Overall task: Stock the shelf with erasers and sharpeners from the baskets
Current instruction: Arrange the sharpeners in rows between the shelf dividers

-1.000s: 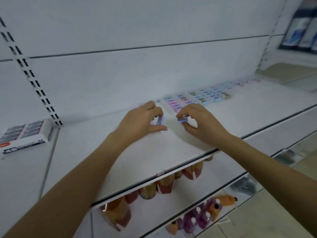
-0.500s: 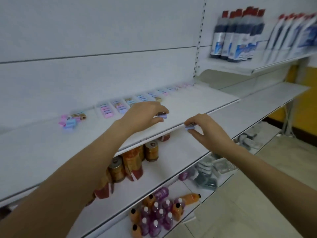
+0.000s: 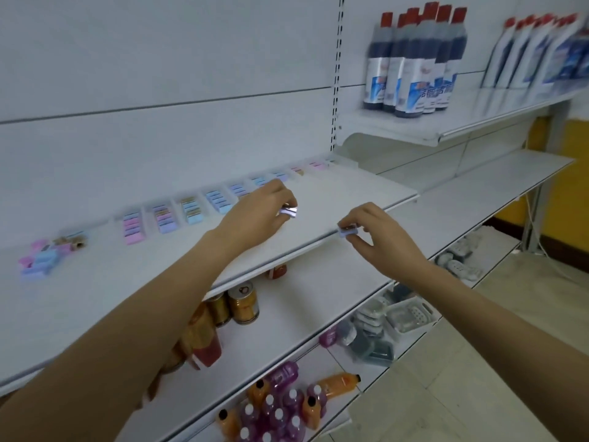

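My left hand [image 3: 258, 212] pinches a small lilac sharpener [image 3: 289, 212] just above the white shelf [image 3: 350, 196]. My right hand [image 3: 379, 237] pinches a second lilac sharpener [image 3: 347, 232] at the shelf's front edge. Along the back of the shelf runs a row of pastel erasers and sharpeners [image 3: 191, 210] in small groups, pink, blue and purple. A loose pile of the same pieces [image 3: 44, 255] lies at the far left. No basket is in view.
Dark bottles with red caps [image 3: 414, 62] stand on the upper right shelf. Drink cans [image 3: 242, 303] sit on the shelf below, plastic containers [image 3: 392, 320] and juice bottles [image 3: 280, 406] lower still. A bare grey shelf [image 3: 478, 183] extends right.
The view has swung right along the shelf. Both hands moved right with their sharpeners; my right hand now sits at the shelf's front edge.
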A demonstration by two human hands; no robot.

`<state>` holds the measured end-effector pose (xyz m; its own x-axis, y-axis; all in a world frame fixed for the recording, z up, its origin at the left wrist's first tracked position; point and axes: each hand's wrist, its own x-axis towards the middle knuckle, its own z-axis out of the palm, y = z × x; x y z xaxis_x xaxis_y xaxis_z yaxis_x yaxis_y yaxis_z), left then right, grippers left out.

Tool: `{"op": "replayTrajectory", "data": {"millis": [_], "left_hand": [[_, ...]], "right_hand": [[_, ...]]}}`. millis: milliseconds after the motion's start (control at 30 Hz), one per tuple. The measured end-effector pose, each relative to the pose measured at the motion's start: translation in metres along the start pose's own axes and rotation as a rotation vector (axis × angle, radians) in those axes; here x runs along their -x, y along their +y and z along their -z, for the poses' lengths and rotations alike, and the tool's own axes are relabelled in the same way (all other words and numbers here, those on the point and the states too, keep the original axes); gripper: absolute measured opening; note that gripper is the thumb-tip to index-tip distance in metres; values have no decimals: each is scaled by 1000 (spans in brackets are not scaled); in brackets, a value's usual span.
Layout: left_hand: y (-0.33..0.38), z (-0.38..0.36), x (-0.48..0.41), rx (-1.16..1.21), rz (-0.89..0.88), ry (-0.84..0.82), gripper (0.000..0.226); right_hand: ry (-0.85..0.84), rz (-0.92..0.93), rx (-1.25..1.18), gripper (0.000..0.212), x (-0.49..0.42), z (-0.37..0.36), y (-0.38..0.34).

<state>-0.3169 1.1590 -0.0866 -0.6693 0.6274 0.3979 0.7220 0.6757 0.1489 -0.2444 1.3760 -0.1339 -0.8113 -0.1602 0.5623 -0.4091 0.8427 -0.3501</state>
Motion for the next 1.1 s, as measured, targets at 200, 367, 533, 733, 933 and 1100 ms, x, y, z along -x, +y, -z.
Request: {"op": "replayTrajectory", "data": {"millis": [200, 367, 533, 733, 933, 1100], "left_hand": [[-43, -9, -69, 52, 100, 165, 19], [-70, -23, -117, 91, 166, 195, 22], [-80, -37, -141, 102, 229, 228, 18], [-90, -51, -152, 61, 444, 250, 25], [-90, -71, -159, 59, 647, 332, 16], [-77, -89, -158, -35, 650, 354, 19]], "right_hand": [[-16, 34, -2, 12, -63, 2, 47], [-13, 43, 4, 13, -103, -7, 86], [-51, 70, -69, 11, -138, -31, 116], [-89, 186, -167, 16, -198, -61, 142], [-110, 231, -328, 20, -249, -82, 149], [-120, 256, -371, 20, -251, -100, 145]]}}
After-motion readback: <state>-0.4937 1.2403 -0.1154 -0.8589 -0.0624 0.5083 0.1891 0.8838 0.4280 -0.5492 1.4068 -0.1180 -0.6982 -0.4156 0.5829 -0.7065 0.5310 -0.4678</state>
